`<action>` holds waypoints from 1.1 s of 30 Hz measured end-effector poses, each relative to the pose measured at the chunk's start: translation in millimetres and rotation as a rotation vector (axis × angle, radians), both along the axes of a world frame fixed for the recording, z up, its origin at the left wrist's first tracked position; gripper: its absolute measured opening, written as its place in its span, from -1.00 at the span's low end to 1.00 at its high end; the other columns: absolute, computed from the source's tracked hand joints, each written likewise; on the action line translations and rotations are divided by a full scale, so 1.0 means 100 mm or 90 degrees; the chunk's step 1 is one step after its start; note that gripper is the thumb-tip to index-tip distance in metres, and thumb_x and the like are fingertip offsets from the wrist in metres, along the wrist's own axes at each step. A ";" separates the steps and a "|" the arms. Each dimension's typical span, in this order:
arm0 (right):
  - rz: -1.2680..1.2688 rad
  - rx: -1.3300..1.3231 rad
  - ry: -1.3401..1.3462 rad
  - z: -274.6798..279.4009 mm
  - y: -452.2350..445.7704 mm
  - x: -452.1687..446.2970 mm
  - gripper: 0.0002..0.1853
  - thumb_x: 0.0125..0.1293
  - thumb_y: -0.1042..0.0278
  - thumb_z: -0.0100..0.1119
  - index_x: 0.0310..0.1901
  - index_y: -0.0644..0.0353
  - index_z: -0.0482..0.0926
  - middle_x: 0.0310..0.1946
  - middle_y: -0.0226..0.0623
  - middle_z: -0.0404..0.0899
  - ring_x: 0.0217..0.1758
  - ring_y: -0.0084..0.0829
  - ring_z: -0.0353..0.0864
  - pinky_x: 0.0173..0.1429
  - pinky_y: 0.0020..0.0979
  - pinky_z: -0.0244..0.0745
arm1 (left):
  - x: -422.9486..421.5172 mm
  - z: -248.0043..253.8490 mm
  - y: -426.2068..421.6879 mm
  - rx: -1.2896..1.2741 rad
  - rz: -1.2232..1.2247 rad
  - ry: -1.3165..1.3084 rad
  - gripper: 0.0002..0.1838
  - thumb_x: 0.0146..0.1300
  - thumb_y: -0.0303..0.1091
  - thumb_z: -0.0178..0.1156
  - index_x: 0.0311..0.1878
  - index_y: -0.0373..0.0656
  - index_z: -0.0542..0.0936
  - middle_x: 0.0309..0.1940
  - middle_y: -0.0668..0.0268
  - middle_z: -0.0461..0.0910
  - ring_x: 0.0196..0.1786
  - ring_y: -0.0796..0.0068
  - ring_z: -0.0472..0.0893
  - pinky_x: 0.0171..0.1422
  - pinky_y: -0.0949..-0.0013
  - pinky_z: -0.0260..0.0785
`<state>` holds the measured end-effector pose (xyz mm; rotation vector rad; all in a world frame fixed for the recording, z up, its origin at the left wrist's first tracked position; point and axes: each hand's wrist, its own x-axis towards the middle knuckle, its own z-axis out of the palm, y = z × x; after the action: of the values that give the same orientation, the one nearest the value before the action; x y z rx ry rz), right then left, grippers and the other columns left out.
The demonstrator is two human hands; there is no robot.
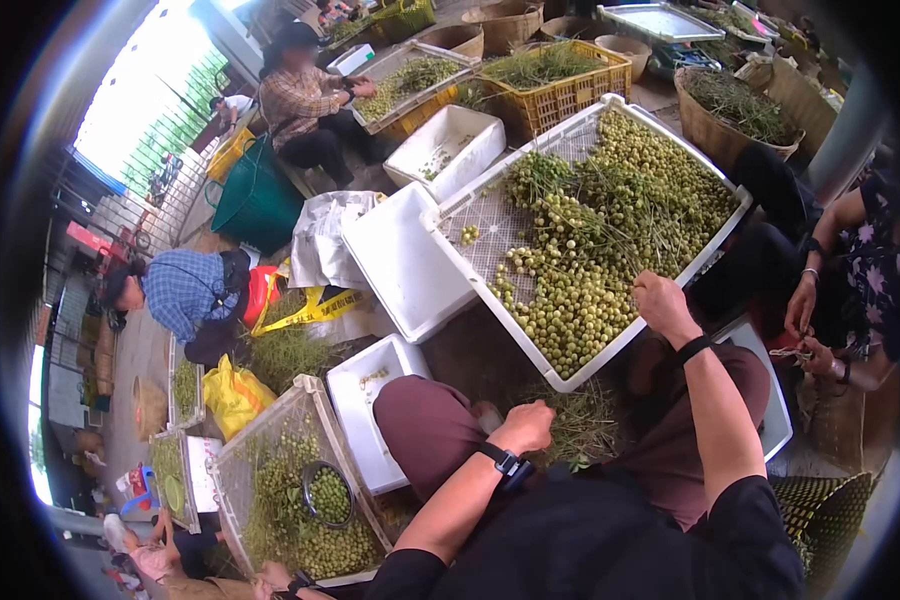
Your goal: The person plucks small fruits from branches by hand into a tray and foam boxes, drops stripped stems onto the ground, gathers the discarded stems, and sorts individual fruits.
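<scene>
A white-rimmed mesh tray [460, 262] sits in front of me, tilted in my view. On it lie many small round yellow-green fruits [580, 325] and a heap of thin green stems [610, 225]. My right hand [662, 305] is closed over the tray's near right side, right above the fruits. Its fingertips are turned away, so what they hold is hidden. Lower down, between my knees, my left hand [525, 428] is curled closed above loose stems [580, 425] on the floor. I cannot make out anything inside it.
White foam boxes [395, 260] stand left of the tray. Another fruit tray [232, 490] with a round bowl [327, 495] is at lower left. A co-worker's hands [808, 335] are close on the right. Yellow crates [580, 100], baskets [695, 110] and other seated people surround the spot.
</scene>
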<state>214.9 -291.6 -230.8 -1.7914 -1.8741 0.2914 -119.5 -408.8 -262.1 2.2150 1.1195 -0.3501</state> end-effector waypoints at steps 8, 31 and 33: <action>-0.008 -0.148 0.255 0.91 -0.36 -0.42 -0.83 0.25 0.39 0.21 -0.28 0.32 0.69 -0.50 -0.04 0.65 -0.45 -0.24 0.67 -0.28 -0.22 0.53 | 0.34 1.41 0.59 0.553 0.190 -0.526 -0.87 0.29 -0.42 0.25 -0.15 -0.19 0.72 -0.21 0.19 0.70 -0.17 0.10 0.70 -0.06 0.10 0.57; 0.023 -0.218 0.963 1.25 -1.00 -0.95 -0.76 0.55 0.23 0.11 -0.03 0.25 0.60 -0.25 -0.31 0.69 -0.38 -0.55 0.64 -0.31 -0.50 0.59 | -0.08 1.47 0.62 -0.548 0.445 -0.918 -0.72 0.49 -0.20 0.22 -0.04 -0.27 0.64 -0.35 0.33 0.65 -0.44 0.52 0.64 -0.39 0.40 0.58; 0.065 -0.292 0.968 1.19 -1.14 -1.13 -0.75 0.57 0.23 0.09 0.01 0.27 0.59 -0.21 -0.28 0.69 -0.35 -0.52 0.66 -0.29 -0.48 0.61 | -0.08 1.48 0.60 -0.583 0.468 -0.968 -0.72 0.51 -0.20 0.20 -0.05 -0.26 0.64 -0.35 0.33 0.65 -0.43 0.51 0.64 -0.39 0.40 0.57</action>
<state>102.1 -405.2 -111.5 -0.9905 -0.7523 1.6390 -127.2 -348.5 -114.2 0.6635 0.5362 0.8522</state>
